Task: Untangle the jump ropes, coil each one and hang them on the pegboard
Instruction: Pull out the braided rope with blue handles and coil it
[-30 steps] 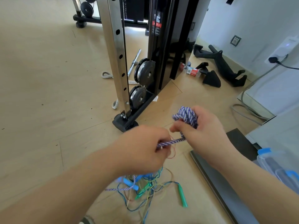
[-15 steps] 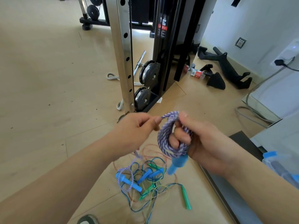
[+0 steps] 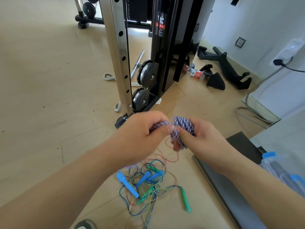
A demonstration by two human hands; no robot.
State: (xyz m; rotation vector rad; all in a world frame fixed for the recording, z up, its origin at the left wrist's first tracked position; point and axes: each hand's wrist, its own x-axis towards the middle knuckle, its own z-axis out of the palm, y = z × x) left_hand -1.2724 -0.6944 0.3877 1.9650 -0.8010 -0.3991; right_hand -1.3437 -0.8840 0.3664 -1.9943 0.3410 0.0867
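A purple-white rope [image 3: 181, 128] coil is gripped in the right hand [image 3: 203, 139], its loops running upright; its free strand is pinched sideways by the left hand [image 3: 142, 134]

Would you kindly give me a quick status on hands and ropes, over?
Left hand pinching loose strand of purple-white rope. Right hand gripping its coil. Other ropes in a tangle on floor. Pegboard not in view.
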